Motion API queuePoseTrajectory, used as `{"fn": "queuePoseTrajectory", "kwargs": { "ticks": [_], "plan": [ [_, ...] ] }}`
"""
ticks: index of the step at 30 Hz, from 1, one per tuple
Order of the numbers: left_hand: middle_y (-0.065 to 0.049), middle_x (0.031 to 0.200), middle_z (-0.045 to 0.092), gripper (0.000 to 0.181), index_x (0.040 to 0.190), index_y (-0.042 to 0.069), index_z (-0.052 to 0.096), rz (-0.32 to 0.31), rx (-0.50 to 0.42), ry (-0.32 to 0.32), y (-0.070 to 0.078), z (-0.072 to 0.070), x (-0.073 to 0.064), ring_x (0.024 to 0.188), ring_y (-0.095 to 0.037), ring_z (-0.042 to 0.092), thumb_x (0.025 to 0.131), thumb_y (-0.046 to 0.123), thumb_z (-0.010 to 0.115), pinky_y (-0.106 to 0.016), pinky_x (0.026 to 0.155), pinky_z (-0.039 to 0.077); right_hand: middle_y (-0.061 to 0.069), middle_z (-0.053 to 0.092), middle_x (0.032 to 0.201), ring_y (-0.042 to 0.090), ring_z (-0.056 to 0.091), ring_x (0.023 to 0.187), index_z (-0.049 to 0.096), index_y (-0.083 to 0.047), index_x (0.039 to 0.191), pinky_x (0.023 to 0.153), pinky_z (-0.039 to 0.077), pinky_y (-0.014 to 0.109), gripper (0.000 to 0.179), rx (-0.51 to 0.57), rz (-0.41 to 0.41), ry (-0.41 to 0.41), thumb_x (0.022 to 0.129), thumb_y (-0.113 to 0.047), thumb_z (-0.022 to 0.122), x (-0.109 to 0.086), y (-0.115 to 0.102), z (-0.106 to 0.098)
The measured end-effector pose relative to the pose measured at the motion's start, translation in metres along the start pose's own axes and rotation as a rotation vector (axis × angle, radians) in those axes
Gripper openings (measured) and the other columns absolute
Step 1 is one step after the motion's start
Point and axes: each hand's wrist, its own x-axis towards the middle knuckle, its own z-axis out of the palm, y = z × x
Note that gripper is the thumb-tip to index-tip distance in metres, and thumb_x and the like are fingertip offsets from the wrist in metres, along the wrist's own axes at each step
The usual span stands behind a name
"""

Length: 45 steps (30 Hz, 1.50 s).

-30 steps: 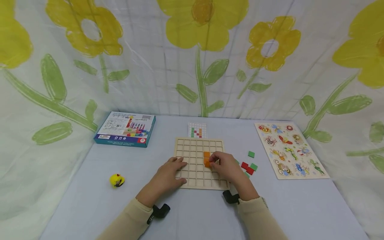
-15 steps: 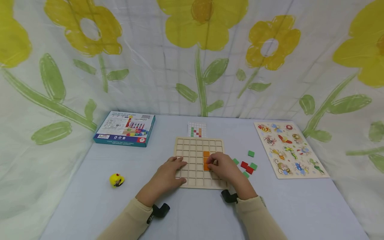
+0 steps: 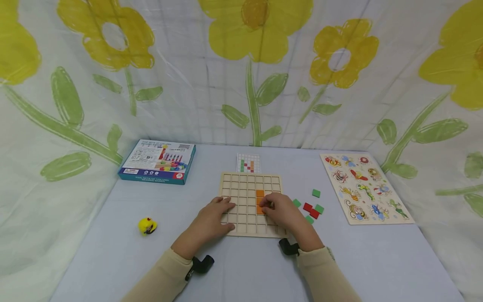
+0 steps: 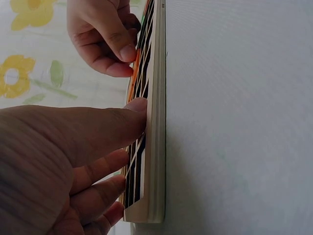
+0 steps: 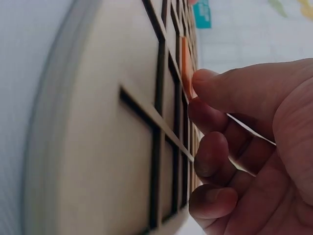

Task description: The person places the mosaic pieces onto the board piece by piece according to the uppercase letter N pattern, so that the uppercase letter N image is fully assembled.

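A wooden grid board point(image 3: 241, 226) lies in front of me. My left hand point(image 3: 209, 219) rests on its left side; in the left wrist view the thumb point(image 4: 105, 125) touches the board's near rim, fingers spread on the grid. Orange square tiles sit in one column of cells, the topmost orange tile point(image 3: 260, 193) plainly visible. My right hand point(image 3: 281, 212) has thumb and forefinger at the lowest orange tile point(image 3: 260, 211). In the right wrist view these fingertips meet at the edge of an orange tile point(image 5: 187, 68), the other fingers curled. The right hand partly hides the column.
Loose green tiles point(image 3: 316, 193) and red tiles point(image 3: 314, 214) lie right of the board. A pattern card point(image 3: 244, 157) touches its far edge. A boxed set point(image 3: 156, 161) stands at back left, a yellow toy point(image 3: 146, 226) nearer. An insect puzzle board point(image 3: 354, 180) lies far right.
My right hand has moved slightly nearer to me and lowered an orange tile into the column below the others. Over the last half second it stays put. The left hand has not moved.
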Motion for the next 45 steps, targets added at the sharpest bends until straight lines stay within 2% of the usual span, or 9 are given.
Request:
{"fn": "queuePoseTrajectory", "kwargs": {
  "ticks": [7, 12, 18, 22, 24, 32, 36, 41, 45],
  "plan": [
    [-0.006, 0.169, 0.052, 0.067, 0.151, 0.014, 0.066, 0.001, 0.001, 0.004, 0.0, -0.002, -0.001, 0.159, -0.036, 0.043, 0.091, 0.028, 0.09, -0.063, 0.123, 0.044, -0.002, 0.07, 0.099, 0.018, 0.058, 0.086, 0.078, -0.019, 0.106, 0.074, 0.051, 0.033, 0.007, -0.002, 0.056, 0.04, 0.103, -0.014, 0.075, -0.01, 0.013, -0.016],
    [-0.007, 0.169, 0.052, 0.067, 0.151, 0.013, 0.066, 0.005, 0.001, 0.008, 0.0, -0.003, -0.001, 0.159, -0.037, 0.043, 0.091, 0.027, 0.09, -0.064, 0.123, 0.043, 0.001, 0.07, 0.104, 0.02, 0.057, 0.085, 0.079, -0.015, 0.11, 0.072, 0.05, 0.034, 0.009, 0.008, 0.091, 0.014, 0.102, -0.012, 0.075, -0.026, 0.032, -0.035],
    [-0.008, 0.168, 0.052, 0.067, 0.151, 0.012, 0.066, 0.007, 0.001, 0.009, 0.0, -0.003, -0.001, 0.158, -0.038, 0.043, 0.09, 0.025, 0.09, -0.065, 0.122, 0.044, 0.0, 0.07, 0.111, 0.019, 0.058, 0.094, 0.082, -0.017, 0.112, 0.085, 0.053, 0.038, 0.02, -0.044, 0.07, -0.06, 0.095, -0.006, 0.078, -0.051, 0.054, -0.049],
    [-0.007, 0.168, 0.052, 0.067, 0.151, 0.012, 0.066, -0.004, 0.003, 0.003, 0.0, -0.003, -0.001, 0.158, -0.038, 0.043, 0.091, 0.025, 0.09, -0.065, 0.122, 0.043, -0.001, 0.069, 0.114, 0.02, 0.06, 0.106, 0.082, -0.02, 0.114, 0.1, 0.055, 0.047, 0.024, -0.079, 0.068, -0.055, 0.093, -0.007, 0.081, -0.063, 0.061, -0.047],
    [-0.007, 0.169, 0.052, 0.067, 0.151, 0.013, 0.066, -0.006, 0.002, 0.002, -0.001, -0.003, -0.001, 0.159, -0.038, 0.043, 0.091, 0.025, 0.09, -0.065, 0.122, 0.043, 0.0, 0.069, 0.113, 0.021, 0.06, 0.109, 0.081, -0.02, 0.114, 0.103, 0.055, 0.05, 0.024, -0.084, 0.071, -0.037, 0.093, -0.007, 0.083, -0.066, 0.063, -0.044],
    [-0.008, 0.168, 0.052, 0.067, 0.151, 0.012, 0.066, 0.003, -0.001, 0.006, -0.001, -0.003, -0.002, 0.158, -0.039, 0.044, 0.09, 0.024, 0.09, -0.065, 0.121, 0.044, 0.0, 0.065, 0.105, 0.02, 0.058, 0.099, 0.077, -0.016, 0.108, 0.092, 0.054, 0.042, 0.021, -0.081, 0.059, 0.025, 0.092, -0.003, 0.081, -0.064, 0.064, -0.039],
    [-0.009, 0.168, 0.053, 0.066, 0.15, 0.011, 0.066, 0.008, -0.007, 0.006, 0.0, -0.003, -0.002, 0.158, -0.039, 0.044, 0.09, 0.024, 0.091, -0.066, 0.121, 0.044, 0.0, 0.064, 0.101, 0.02, 0.056, 0.093, 0.073, -0.016, 0.106, 0.081, 0.052, 0.035, 0.021, -0.034, 0.093, 0.037, 0.093, -0.004, 0.082, -0.063, 0.062, -0.035],
    [-0.008, 0.168, 0.052, 0.066, 0.151, 0.012, 0.066, 0.008, -0.009, 0.004, 0.0, -0.002, -0.002, 0.158, -0.039, 0.043, 0.09, 0.024, 0.09, -0.066, 0.122, 0.044, 0.001, 0.062, 0.088, 0.019, 0.055, 0.082, 0.071, -0.018, 0.102, 0.068, 0.046, 0.029, 0.018, 0.01, 0.122, 0.051, 0.094, -0.008, 0.083, -0.063, 0.058, -0.033],
    [-0.008, 0.168, 0.052, 0.066, 0.151, 0.012, 0.066, 0.009, -0.01, 0.002, 0.001, -0.002, -0.002, 0.158, -0.039, 0.043, 0.09, 0.025, 0.09, -0.066, 0.122, 0.043, 0.001, 0.06, 0.081, 0.018, 0.053, 0.076, 0.072, -0.019, 0.103, 0.063, 0.044, 0.028, 0.013, 0.014, 0.133, 0.127, 0.097, -0.011, 0.081, -0.063, 0.052, -0.033]
  ]
}}
